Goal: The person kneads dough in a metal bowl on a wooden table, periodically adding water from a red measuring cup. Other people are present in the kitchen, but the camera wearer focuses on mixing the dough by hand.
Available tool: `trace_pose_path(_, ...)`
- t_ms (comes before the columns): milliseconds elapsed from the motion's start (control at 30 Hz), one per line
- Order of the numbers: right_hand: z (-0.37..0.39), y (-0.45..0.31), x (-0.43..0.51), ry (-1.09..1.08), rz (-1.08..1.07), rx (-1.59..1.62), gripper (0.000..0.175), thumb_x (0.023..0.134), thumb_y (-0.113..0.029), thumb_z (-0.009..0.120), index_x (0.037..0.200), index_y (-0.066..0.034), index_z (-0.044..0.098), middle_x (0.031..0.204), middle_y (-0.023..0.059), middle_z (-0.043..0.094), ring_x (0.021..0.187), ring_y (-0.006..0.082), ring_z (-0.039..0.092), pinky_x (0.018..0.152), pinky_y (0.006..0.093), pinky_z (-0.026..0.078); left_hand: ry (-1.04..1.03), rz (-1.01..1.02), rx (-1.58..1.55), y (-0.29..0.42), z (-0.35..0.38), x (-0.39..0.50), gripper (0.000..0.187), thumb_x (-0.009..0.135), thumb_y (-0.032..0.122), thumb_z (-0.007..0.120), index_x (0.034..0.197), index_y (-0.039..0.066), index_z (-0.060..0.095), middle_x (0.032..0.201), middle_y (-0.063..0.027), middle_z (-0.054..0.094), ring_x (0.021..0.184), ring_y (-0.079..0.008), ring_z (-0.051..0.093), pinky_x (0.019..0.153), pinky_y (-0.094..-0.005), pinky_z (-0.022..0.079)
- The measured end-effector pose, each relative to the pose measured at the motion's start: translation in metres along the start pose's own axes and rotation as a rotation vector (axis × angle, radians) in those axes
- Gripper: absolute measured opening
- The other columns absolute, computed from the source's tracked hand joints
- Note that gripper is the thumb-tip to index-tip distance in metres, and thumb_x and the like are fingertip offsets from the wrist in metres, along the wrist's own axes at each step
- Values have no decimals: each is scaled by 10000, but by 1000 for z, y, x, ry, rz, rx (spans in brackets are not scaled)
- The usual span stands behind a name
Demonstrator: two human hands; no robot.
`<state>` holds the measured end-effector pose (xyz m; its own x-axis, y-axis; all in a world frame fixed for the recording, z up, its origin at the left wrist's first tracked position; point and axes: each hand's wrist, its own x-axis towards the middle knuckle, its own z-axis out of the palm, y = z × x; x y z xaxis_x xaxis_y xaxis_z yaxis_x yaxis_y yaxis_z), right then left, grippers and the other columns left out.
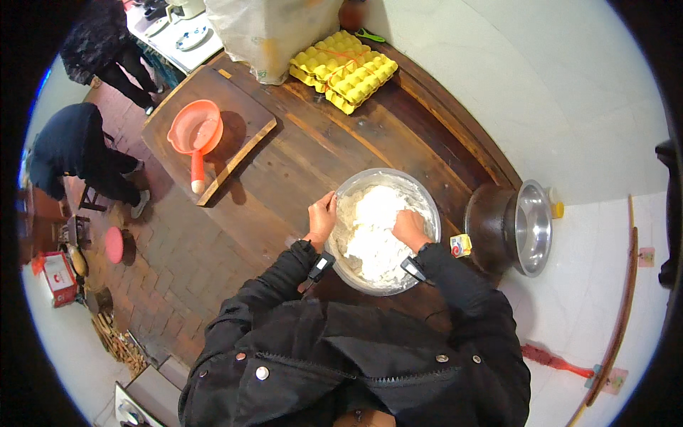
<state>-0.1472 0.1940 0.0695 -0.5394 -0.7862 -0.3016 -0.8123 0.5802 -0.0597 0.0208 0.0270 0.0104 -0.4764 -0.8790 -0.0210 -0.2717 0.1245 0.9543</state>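
A wide metal basin (435,213) stands on the wooden table before me, holding a white, floury dough (373,235). My left hand (322,218) grips the basin's left rim, thumb and fingers about the edge. Inside the basin, on its right side, my right hand (411,228) presses into the dough with its fingers curled. The fingertips are partly hidden, so whether they hold a lump of dough is hard to see. Drier, beige flour or dough lines the basin's left wall.
On a wooden board (245,128) at the left lies an orange plastic ladle (196,128). Yellow egg trays (344,69) sit at the back near a plastic bag (267,37). Right of the basin are a small packet (460,245), a dark pot (488,229) and a steel bowl (535,229). Two people (80,144) are at left.
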Motion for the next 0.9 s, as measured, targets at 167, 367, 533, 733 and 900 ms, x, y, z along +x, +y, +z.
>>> trace_pose_path(167, 15, 32, -9, -95, -81, 163, 209, 749, -119, 569, 867, 21, 672, 855, 250, 649, 834, 383, 639, 732, 432, 509, -26, 76, 24, -5, 1, 6, 252, 886, 156, 592, 1062, -17, 642, 877, -256, 640, 796, -322, 676, 683, -346, 515)
trace_pose_path(367, 88, 61, 93, -310, -470, 255, 326, 852, -232, 548, 1118, -58, 621, 1079, 169, 642, 972, 324, 616, 834, 398, 488, -49, 95, 96, -4, 2, 9, 250, 887, 159, 592, 1081, 7, 637, 906, -238, 640, 819, -354, 653, 707, -369, 513)
trace_pose_path(533, 96, 3, 127, -284, -342, -9, 316, 844, -243, 498, 894, 11, 681, 922, 256, 647, 879, 381, 630, 781, 440, 489, -61, 103, 160, -3, 3, 13, 232, 883, 145, 593, 1070, 18, 641, 877, -228, 637, 776, -347, 650, 686, -353, 506)
trace_pose_path(733, 67, -67, 93, -386, -201, 61, 286, 782, -205, 519, 869, -1, 700, 908, 226, 664, 884, 372, 647, 784, 450, 504, -55, 143, 104, -13, 6, 11, 223, 880, 153, 580, 1044, 18, 645, 899, -243, 619, 836, -400, 613, 688, -420, 508)
trace_pose_path(900, 51, -53, 10, -216, -321, -17, 216, 698, -139, 600, 861, -53, 713, 880, 197, 666, 851, 344, 645, 740, 451, 499, -24, 166, 106, -28, 6, 8, 200, 893, 176, 541, 960, 13, 635, 857, -264, 584, 828, -432, 582, 680, -457, 496)
